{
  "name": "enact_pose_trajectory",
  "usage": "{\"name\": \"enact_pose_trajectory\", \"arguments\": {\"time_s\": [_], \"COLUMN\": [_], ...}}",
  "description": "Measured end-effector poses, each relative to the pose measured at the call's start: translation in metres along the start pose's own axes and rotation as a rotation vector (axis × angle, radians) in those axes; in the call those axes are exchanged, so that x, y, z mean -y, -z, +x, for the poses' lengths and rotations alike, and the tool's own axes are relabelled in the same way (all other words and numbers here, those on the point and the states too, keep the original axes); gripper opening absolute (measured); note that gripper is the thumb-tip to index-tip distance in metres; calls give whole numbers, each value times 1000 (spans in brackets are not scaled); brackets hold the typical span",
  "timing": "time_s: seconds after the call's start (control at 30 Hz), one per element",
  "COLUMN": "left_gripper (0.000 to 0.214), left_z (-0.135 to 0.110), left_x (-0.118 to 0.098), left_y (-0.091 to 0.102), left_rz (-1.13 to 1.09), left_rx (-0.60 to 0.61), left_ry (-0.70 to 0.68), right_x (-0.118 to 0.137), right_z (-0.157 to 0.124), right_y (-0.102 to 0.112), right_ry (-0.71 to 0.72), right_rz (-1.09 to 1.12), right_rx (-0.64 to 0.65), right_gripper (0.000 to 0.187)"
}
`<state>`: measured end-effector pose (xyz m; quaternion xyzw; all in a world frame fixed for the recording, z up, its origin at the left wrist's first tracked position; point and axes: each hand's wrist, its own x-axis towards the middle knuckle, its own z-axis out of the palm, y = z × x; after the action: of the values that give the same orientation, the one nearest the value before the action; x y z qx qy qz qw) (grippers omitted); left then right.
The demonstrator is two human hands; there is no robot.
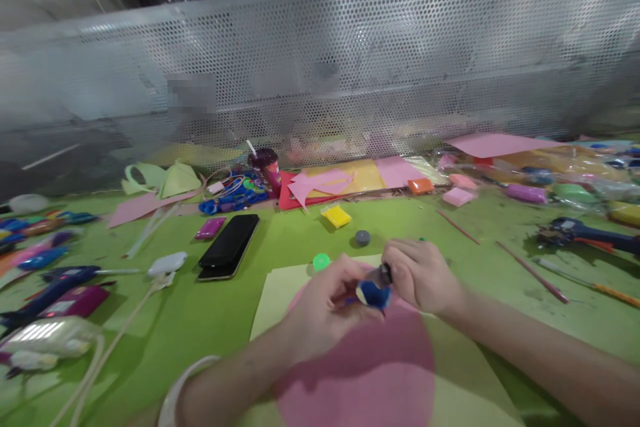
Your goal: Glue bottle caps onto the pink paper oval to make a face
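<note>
Perforated metal screen along the far side, then a green surface with a pale yellow sheet and pink circle near the middle. Left hand is curled closed around a small blue piece over the circle's far part; right hand pinches a dark-ended bit right at it, too blurry to name. Looks like fiddling one against the other, so next probably calls for a steady left grip.
</note>
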<state>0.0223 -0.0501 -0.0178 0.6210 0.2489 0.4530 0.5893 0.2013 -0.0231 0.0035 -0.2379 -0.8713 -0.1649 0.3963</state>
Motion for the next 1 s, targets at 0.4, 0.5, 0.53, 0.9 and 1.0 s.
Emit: {"name": "enact_pose_trajectory", "arguments": {"time_s": [0.4, 0.5, 0.53, 0.9, 1.0], "left_gripper": [31, 30, 30, 30, 30], "left_z": [12, 11, 11, 14, 13], "left_x": [-1, 2, 3, 5, 4], "left_y": [8, 11, 12, 23, 25], "left_rz": [-21, 33, 50, 487, 530], "left_rx": [-194, -166, -152, -275, -264], "left_ry": [19, -23, -42, -351, -367], "right_x": [-25, -22, -21, -9, -7], "right_z": [-7, -3, -2, 2, 2], "right_y": [16, 16, 15, 5, 3], "right_ry": [-449, -391, -370, -83, -79], "right_rz": [55, -28, -43, -222, -205], "right_rx": [-194, -64, -33, 211, 216], "right_gripper": [44, 37, 36, 48, 49]}}
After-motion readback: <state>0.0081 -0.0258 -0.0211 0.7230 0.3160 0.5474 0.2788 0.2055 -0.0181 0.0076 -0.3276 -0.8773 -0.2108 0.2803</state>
